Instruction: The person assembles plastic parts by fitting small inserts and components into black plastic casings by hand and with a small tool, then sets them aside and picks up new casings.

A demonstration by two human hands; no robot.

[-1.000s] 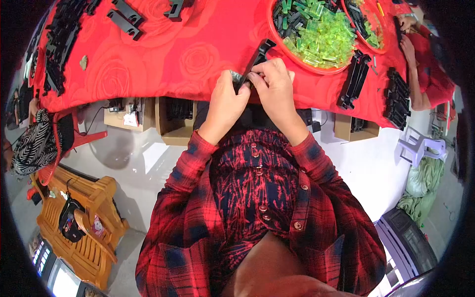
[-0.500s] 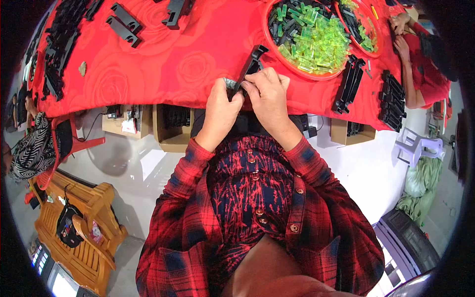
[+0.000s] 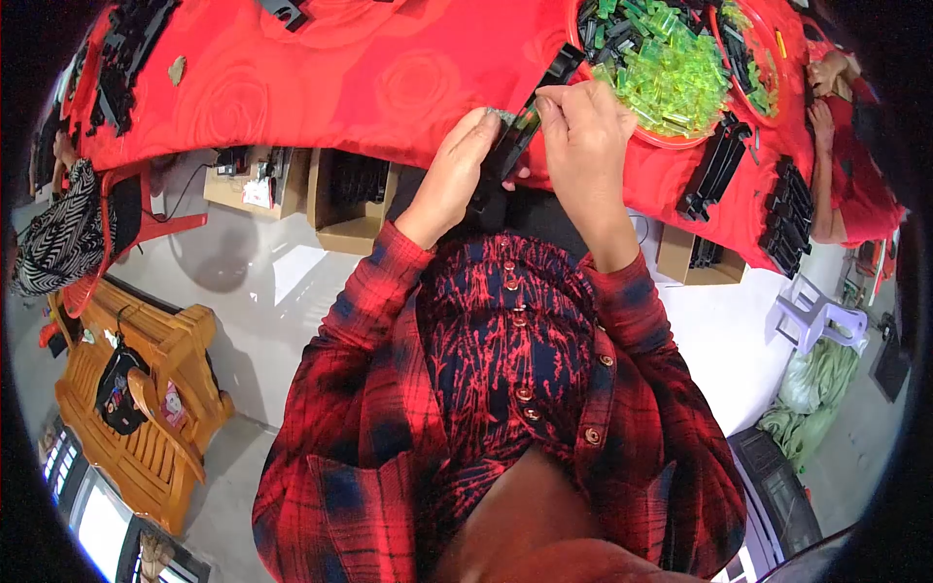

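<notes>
My left hand (image 3: 455,180) is closed around the lower part of a long, narrow black plastic part (image 3: 561,68), held slanting just above the table's near edge. Its far end points up and right, beside the red basin. My right hand (image 3: 593,141) is bent over the middle of the part, thumb and forefinger pinched together against it. A small green bit (image 3: 528,119) shows on the part near those fingertips; whether the fingers grip it is hidden. Translucent yellow-green plastic pieces (image 3: 675,87) fill the red basin (image 3: 671,143), with dark pieces among them.
Black parts lie stacked on the red tablecloth (image 3: 321,83) at right (image 3: 714,167) and in a pile at far left (image 3: 128,63). A second red basin (image 3: 773,119) stands at right, near a co-worker's arms (image 3: 824,146). Cardboard boxes (image 3: 350,236) sit under the table.
The view has shifted, so the table sits higher in the picture. My right hand has moved up along the black part, and a green bit now shows on it. My left hand still holds the part.
</notes>
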